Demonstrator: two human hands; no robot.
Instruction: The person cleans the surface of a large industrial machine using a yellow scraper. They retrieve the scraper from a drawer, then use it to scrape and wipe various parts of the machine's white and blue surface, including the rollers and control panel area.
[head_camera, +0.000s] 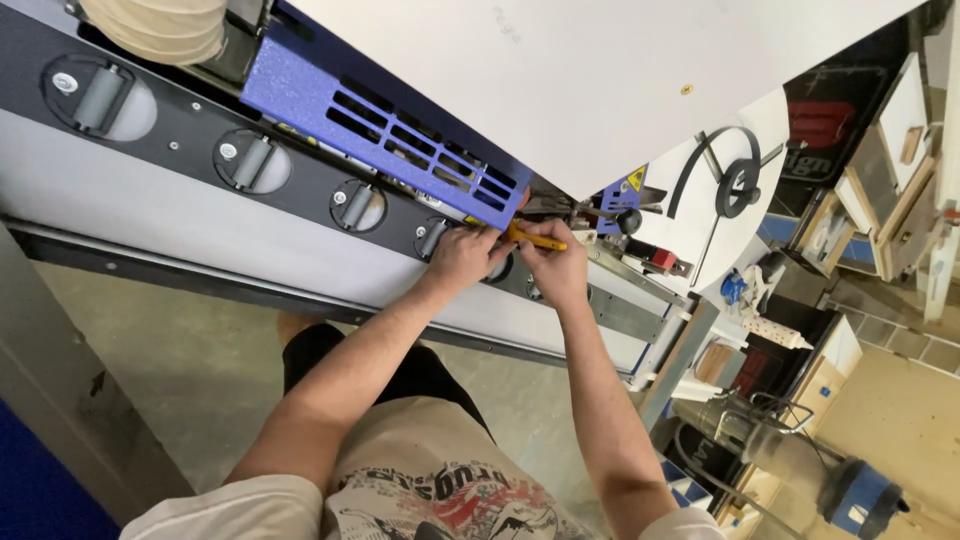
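Observation:
Both my hands meet at the edge of a long workshop machine, just below its blue perforated guard (385, 125). My right hand (552, 268) grips a slim yellow-orange tool (535, 239), like a utility knife, held level against the machine. My left hand (462, 258) is closed beside it, its fingers touching the tool's left end and the machine's black roller rail (300, 190). A large white panel (600, 70) lies on the machine above both hands. What the tool's tip touches is hidden by my fingers.
Grey rollers (97, 95) are set along the black rail. A white disc with a black knob (740, 185) sits at the machine's end. Wooden frames and boxes (880, 190) crowd the right side, with a metal dust-collector canister (790, 450) on the floor.

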